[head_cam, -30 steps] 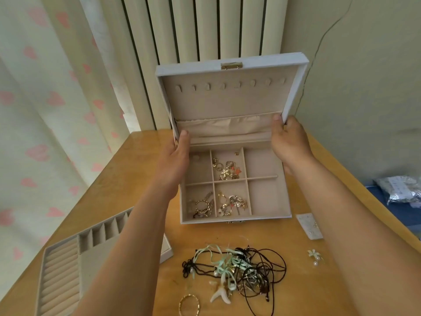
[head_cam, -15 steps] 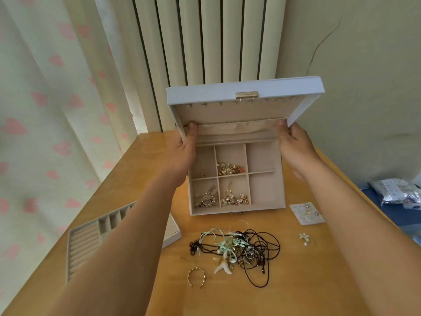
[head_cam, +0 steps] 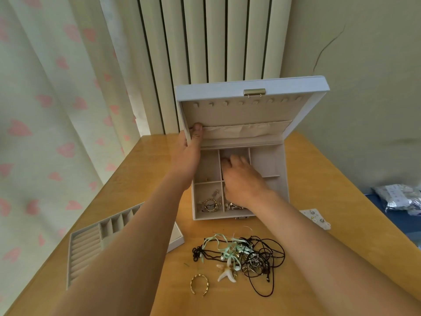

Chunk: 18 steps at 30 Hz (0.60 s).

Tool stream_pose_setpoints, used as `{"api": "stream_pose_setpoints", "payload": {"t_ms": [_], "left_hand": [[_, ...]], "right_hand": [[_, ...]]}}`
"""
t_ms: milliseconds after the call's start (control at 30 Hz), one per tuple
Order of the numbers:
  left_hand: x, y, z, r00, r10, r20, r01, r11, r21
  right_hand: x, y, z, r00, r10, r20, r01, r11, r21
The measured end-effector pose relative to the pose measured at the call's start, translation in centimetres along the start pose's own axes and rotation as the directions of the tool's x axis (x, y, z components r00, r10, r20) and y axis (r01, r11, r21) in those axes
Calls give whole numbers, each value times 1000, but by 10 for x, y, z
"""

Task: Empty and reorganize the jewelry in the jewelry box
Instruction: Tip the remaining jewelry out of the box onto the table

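A: Where is the box (head_cam: pixel 266 163)?
B: On the bench (head_cam: pixel 148 179), lid (head_cam: pixel 241 112) raised; the left hand (head_cam: pixel 189 151) grips the lid's left edge.
A: Right hand (head_cam: pixel 241 179)?
B: Inside the middle rear compartment (head_cam: pixel 234 152), fingers curled; any grasp cannot be told.

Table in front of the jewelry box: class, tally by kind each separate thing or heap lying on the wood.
Ring tray insert: 1
Gold open bangle: 1
Tangled heap of cords, ribbon and pendants: 1
Earring card: 1
Total: 4
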State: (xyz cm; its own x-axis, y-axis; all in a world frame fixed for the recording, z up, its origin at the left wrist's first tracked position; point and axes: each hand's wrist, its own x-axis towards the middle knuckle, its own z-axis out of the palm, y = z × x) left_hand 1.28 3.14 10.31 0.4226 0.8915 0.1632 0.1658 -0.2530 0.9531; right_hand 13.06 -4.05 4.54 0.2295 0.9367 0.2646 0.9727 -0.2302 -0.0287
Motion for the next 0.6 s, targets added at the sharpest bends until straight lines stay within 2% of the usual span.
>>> {"api": "stream_pose_setpoints", "payload": {"t_ms": [33,200,300,433,600], "left_hand": [[2,-2,1,1000,-23,-12,22,997,-78],[5,-4,1,999,-40,7,41,987,-154],[4,-4,0,1000,-21,11,22,991,-132],[7,-8,1,999,-18,27,22,980,-196],[11,-13,2,1000,10,25,-5,980,-200]], "right_hand": [[2,-3,3,1000,-3,-9,2,999,-42],[0,-7,13,998,-7,-61,-1,991,-132],[-3,-4,17,995,-28,-93,16,992,-128],[-2,-3,11,997,-24,-73,16,995,-103],[8,3,-1,999,42,15,-41,999,-29]]}}
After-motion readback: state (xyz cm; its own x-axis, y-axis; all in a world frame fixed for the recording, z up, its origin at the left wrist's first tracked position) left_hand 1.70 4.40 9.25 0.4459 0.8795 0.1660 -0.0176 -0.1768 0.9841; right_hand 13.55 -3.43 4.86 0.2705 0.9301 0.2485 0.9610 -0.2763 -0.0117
